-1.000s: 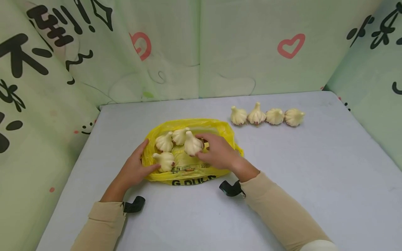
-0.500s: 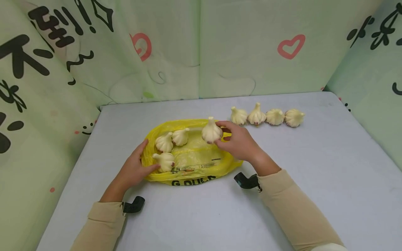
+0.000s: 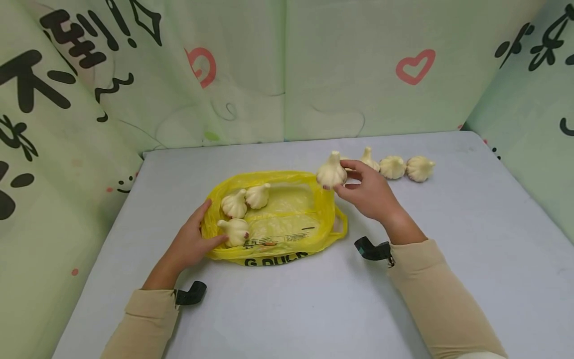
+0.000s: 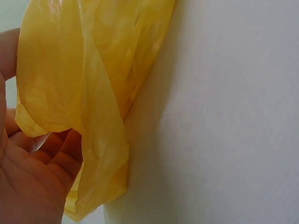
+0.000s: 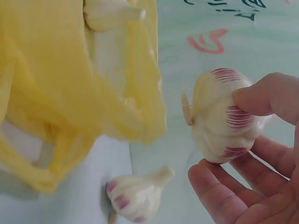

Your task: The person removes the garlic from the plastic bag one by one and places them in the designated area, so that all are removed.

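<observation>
My right hand (image 3: 369, 192) pinches a garlic bulb (image 3: 332, 172) between thumb and fingers, stem up, over the right end of a yellow plastic bag (image 3: 287, 207). Purple streaks and a root tuft show on this held bulb in the right wrist view, with the thumb (image 5: 266, 95) on its side. At the bag's left end, my left hand (image 3: 190, 242) holds the rim, thumb over the edge. The left wrist view shows its fingers (image 4: 67, 154) tucked behind the thin yellow plastic. Three garlic bulbs (image 3: 234, 232) lie in the bag's left part.
Behind my right hand, a row of garlic bulbs (image 3: 392, 167) runs along the back of the white table (image 3: 287, 309); its leftmost bulb is mostly hidden. The bag's handle loop (image 3: 342, 224) sticks out at its right. A printed curtain (image 3: 341, 75) stands behind the table.
My right hand has lifted one bulb out from among those in the bag and carried it right and back, toward the row. The left hand and bag have stayed nearly still.
</observation>
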### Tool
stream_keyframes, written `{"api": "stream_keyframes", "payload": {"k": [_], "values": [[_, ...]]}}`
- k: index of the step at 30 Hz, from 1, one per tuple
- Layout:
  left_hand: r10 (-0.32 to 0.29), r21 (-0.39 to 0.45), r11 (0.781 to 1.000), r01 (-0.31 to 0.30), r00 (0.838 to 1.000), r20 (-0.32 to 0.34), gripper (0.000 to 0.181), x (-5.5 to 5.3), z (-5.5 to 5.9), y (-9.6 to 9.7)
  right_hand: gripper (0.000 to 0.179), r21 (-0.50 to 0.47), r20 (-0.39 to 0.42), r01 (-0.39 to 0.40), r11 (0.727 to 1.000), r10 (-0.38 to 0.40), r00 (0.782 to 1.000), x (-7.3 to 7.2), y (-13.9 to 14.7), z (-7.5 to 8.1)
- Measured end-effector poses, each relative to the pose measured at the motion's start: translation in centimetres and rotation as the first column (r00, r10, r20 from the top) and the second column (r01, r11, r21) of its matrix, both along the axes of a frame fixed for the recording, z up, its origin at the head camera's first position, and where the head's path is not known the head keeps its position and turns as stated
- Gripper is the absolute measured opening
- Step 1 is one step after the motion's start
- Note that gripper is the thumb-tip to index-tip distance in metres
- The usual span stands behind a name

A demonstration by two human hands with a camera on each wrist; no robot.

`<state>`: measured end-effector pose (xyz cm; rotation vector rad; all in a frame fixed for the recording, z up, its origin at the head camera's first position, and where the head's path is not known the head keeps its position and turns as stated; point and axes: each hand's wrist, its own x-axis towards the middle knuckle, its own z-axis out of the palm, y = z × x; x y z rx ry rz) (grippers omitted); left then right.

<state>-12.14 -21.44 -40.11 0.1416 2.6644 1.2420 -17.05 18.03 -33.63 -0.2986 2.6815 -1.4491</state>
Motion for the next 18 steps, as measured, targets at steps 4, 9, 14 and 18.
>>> {"api": "stream_keyframes", "payload": {"k": [4, 9, 14, 18], "values": [[0.004, -0.008, 1.0, -0.004, 1.0, -0.005, 0.1, 0.0, -0.1, 0.0, 0.061, 0.025, -0.014, 0.043, 0.999, -0.042, 0.999, -0.3, 1.1, -0.2], [0.004, -0.006, 1.0, -0.004, 1.0, -0.005, 0.1, 0.0, -0.1, 0.1, 0.063, 0.062, -0.017, 0.083, 0.995, -0.082, 0.996, -0.7, 2.2, -0.8], [0.005, -0.011, 1.0, -0.005, 1.0, -0.003, 0.1, 0.0, -0.1, 0.1, 0.063, 0.092, -0.009, 0.097, 0.991, -0.096, 0.995, -1.0, 2.8, -1.6], [0.005, -0.019, 1.0, -0.005, 1.0, 0.001, 0.1, 0.0, 0.0, 0.1, 0.062, 0.105, 0.002, 0.102, 0.989, -0.103, 0.995, -1.2, 3.1, -2.2]]}}
